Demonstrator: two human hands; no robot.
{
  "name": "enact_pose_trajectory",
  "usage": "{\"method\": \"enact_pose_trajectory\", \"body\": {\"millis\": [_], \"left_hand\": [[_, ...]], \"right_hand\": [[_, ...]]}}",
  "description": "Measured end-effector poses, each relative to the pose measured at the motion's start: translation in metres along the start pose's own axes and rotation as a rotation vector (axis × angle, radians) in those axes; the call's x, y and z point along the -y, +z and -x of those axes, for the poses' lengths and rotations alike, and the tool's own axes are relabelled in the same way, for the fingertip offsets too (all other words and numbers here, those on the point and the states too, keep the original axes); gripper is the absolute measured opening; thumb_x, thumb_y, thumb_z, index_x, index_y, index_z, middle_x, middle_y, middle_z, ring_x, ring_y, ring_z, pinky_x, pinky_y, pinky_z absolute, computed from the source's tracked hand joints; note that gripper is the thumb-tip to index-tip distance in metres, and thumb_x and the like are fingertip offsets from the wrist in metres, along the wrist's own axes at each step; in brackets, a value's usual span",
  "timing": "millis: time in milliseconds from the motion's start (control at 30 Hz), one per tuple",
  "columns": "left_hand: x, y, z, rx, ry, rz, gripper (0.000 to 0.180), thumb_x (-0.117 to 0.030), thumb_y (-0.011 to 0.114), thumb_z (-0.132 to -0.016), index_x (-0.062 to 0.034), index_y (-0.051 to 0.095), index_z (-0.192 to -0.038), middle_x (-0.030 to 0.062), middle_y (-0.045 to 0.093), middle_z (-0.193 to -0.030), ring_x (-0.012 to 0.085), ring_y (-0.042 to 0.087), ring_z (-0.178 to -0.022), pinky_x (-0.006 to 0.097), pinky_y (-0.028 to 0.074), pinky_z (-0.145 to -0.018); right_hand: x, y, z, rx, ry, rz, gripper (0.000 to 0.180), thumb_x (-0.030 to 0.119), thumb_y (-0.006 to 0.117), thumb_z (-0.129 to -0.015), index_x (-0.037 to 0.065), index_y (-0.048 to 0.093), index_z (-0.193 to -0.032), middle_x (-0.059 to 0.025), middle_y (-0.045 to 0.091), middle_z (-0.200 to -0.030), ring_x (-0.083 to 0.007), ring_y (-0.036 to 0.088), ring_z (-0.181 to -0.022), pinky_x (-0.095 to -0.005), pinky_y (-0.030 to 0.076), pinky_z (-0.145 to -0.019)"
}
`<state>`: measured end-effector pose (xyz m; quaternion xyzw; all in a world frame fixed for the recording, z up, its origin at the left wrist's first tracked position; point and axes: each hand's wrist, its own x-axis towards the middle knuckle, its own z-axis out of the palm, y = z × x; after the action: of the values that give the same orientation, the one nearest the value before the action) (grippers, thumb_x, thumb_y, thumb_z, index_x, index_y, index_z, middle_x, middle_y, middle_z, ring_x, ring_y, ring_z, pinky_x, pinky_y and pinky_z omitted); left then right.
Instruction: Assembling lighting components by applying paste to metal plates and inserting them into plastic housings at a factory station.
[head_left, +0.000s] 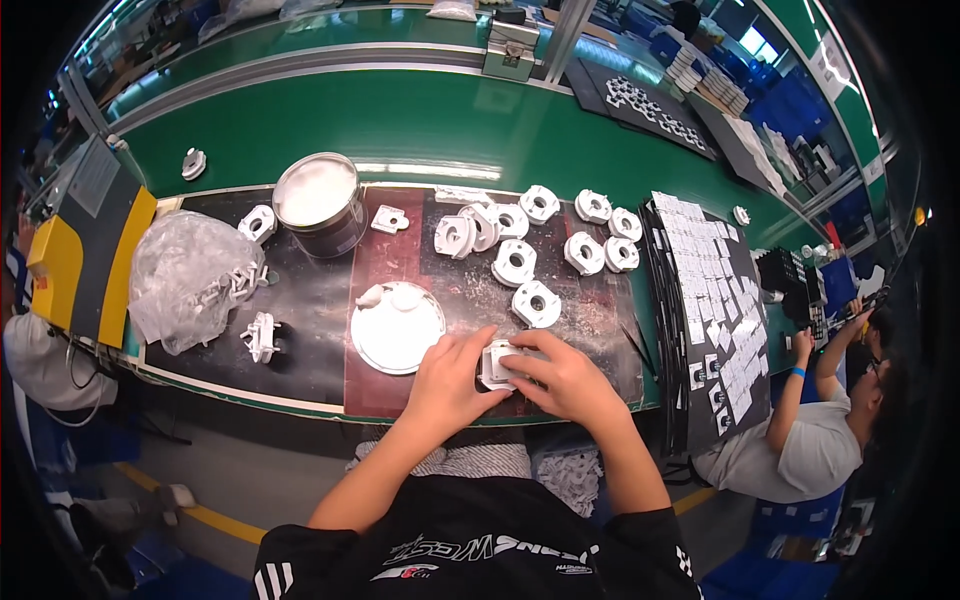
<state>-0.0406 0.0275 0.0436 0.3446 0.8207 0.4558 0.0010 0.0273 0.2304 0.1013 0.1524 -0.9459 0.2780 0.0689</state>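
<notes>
At the near edge of the work mat, my left hand [449, 382] and my right hand [568, 377] grip a small white plastic housing [496, 364] between them. The left fingers close on its left side. My right fingers press on its top and right side, hiding part of it. Just left of the hands lies a round white dish [398, 338] with small white lumps at its far rim. Beyond the hands stand several white ring-shaped plastic housings [515, 262] with round centre holes. A flat white plastic plate [390, 219] rests farther back.
An open can of white material [332, 222] stands at the back left, beside a clear bag of small white parts [180, 285]. A pronged white part [262, 338] lies nearer. Stacked black boards with white pieces [705, 300] flank the right. A co-worker [810, 425] sits beyond.
</notes>
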Motion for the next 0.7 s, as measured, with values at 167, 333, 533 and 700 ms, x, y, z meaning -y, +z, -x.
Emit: {"method": "enact_pose_trajectory", "body": {"millis": [167, 333, 533, 700], "left_hand": [[-0.002, 0.0, -0.001, 0.009, -0.019, 0.007, 0.08, -0.019, 0.093, -0.067, -0.007, 0.06, -0.139, 0.0116, 0.072, -0.12, 0.0341, 0.065, -0.106, 0.044, 0.053, -0.093], [-0.003, -0.001, -0.001, 0.013, -0.022, 0.008, 0.078, -0.019, 0.093, -0.067, -0.0076, 0.061, -0.137, 0.0119, 0.072, -0.121, 0.0343, 0.065, -0.108, 0.044, 0.053, -0.094], [-0.004, -0.003, -0.001, 0.014, 0.013, -0.018, 0.073, -0.02, 0.093, -0.066, -0.0078, 0.064, -0.131, 0.0111, 0.072, -0.118, 0.034, 0.065, -0.107, 0.044, 0.052, -0.094], [-0.004, -0.002, -0.001, -0.026, 0.059, -0.034, 0.063, -0.023, 0.094, -0.064, -0.0081, 0.067, -0.119, 0.0077, 0.072, -0.111, 0.0313, 0.064, -0.103, 0.044, 0.05, -0.089]], "right_hand": [[-0.006, 0.008, 0.005, -0.042, 0.06, -0.125, 0.029, 0.006, 0.082, -0.083, 0.009, 0.077, -0.112, -0.0104, 0.069, -0.114, -0.0306, 0.072, -0.101, -0.0391, 0.06, -0.085], [-0.008, 0.013, 0.006, -0.068, 0.022, -0.113, 0.026, 0.007, 0.08, -0.083, 0.006, 0.076, -0.109, -0.0106, 0.068, -0.113, -0.0323, 0.068, -0.106, -0.0415, 0.057, -0.089], [0.002, 0.006, 0.0, -0.024, 0.031, -0.056, 0.026, 0.008, 0.08, -0.085, 0.008, 0.078, -0.111, -0.0107, 0.069, -0.111, -0.0317, 0.071, -0.099, -0.0408, 0.059, -0.085], [-0.003, 0.002, -0.002, 0.013, -0.005, -0.046, 0.026, 0.008, 0.08, -0.086, 0.007, 0.077, -0.112, -0.0112, 0.068, -0.113, -0.0326, 0.07, -0.099, -0.0415, 0.059, -0.084]]}}
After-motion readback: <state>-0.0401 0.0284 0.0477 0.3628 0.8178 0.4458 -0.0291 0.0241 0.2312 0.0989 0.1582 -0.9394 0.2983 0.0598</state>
